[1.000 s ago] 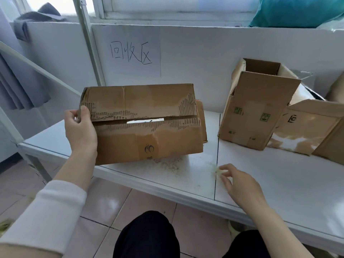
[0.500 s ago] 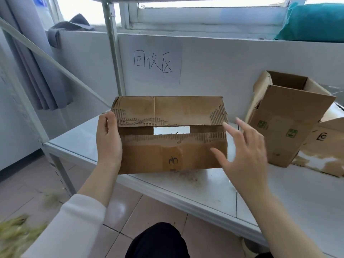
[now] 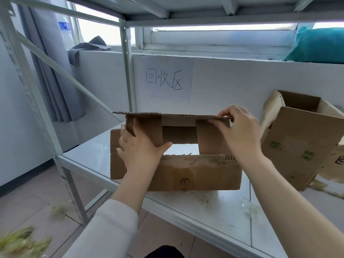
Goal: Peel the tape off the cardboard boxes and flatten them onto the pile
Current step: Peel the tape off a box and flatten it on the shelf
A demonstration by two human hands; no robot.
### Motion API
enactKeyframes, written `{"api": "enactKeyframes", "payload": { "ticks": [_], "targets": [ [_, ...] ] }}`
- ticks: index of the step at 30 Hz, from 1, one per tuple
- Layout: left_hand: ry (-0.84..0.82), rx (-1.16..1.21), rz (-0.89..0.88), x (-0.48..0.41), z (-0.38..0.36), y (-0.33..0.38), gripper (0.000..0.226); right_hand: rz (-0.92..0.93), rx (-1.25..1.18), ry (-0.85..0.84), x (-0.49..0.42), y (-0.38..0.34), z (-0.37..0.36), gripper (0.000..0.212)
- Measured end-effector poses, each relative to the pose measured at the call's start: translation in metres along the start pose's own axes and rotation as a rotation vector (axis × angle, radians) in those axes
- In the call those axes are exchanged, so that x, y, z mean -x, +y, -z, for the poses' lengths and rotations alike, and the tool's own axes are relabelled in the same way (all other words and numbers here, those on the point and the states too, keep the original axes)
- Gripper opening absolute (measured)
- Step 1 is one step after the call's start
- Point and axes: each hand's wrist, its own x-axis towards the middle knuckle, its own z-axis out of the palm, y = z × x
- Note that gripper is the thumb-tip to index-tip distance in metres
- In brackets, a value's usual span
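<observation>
Cardboard box (image 3: 195, 172) lying on its side on the white shelf (image 3: 89, 157), its open end toward the viewer, with both of the person's hands at the flaps. The left hand (image 3: 139, 151) is closed around the left inner flap (image 3: 147, 130), thumb lying across its lower edge. The right hand (image 3: 240, 131) pinches the right end of the top flap (image 3: 173, 115), which is lifted level so only its corrugated edge shows. The lower flap (image 3: 201, 161) carries a torn, fluted strip where tape appears to have been stripped; no tape is plainly visible on this end.

Judged step: opening the flaps so the box can be collapsed. To do it well, each grip should sit close to the fold line and spread the flaps fully outward before pressing opposite corners together; pulling from the flap tips risks tearing the already weakened board.

Edges and room: the box sits near the shelf's front edge, so pressing downward could tip it off toward the floor. An upright post (image 3: 128, 71) stands behind to the left, and an upper shelf hangs overhead, limiting lift. A second open box (image 3: 297, 144) stands just beside the right hand. Clear shelf surface lies left of the box and in front of it, strewn with paper scraps (image 3: 202, 200). No pile is clearly visible.
</observation>
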Motion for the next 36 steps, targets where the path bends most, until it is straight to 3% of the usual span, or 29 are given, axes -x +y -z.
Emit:
{"api": "enactKeyframes", "payload": {
  "ticks": [2,6,10,13,21,24,26,30,32,36],
  "targets": [
    [-0.02,-0.013,-0.012,-0.003,0.0,0.003,0.096,-0.098,-0.128,0.072,0.011,-0.002,-0.004,0.042],
    [-0.052,-0.053,-0.083,-0.006,0.006,-0.004,0.081,-0.426,-0.222,0.054,0.029,-0.008,-0.01,0.107],
    [-0.125,-0.061,-0.087,-0.01,0.015,-0.008,0.069,-0.55,-0.249,0.023,0.037,-0.011,-0.014,0.124],
    [-0.129,0.018,-0.087,-0.011,0.024,-0.005,0.066,-0.581,-0.266,-0.014,0.036,-0.002,-0.017,0.116],
    [-0.12,0.189,-0.16,-0.015,0.033,-0.012,0.064,-0.402,0.148,-0.33,0.047,-0.013,-0.025,0.122],
    [-0.129,0.211,-0.18,-0.018,0.034,-0.01,0.062,-0.433,0.241,-0.43,0.04,-0.016,-0.03,0.125],
    [-0.127,0.296,-0.144,-0.024,0.037,-0.009,0.059,-0.501,0.238,-0.405,0.033,-0.015,-0.035,0.133],
    [-0.237,0.633,-0.045,-0.038,0.053,-0.018,0.042,-0.559,-0.015,-0.274,0.019,-0.001,-0.035,0.126],
    [-0.244,0.72,0.014,-0.041,0.056,-0.029,0.023,-0.49,-0.212,-0.276,0.019,0.009,-0.032,0.107],
    [-0.057,0.778,0.221,-0.044,0.055,-0.05,0.04,-0.494,-0.623,-0.235,0.029,0.014,-0.02,0.056]
  ]
}}
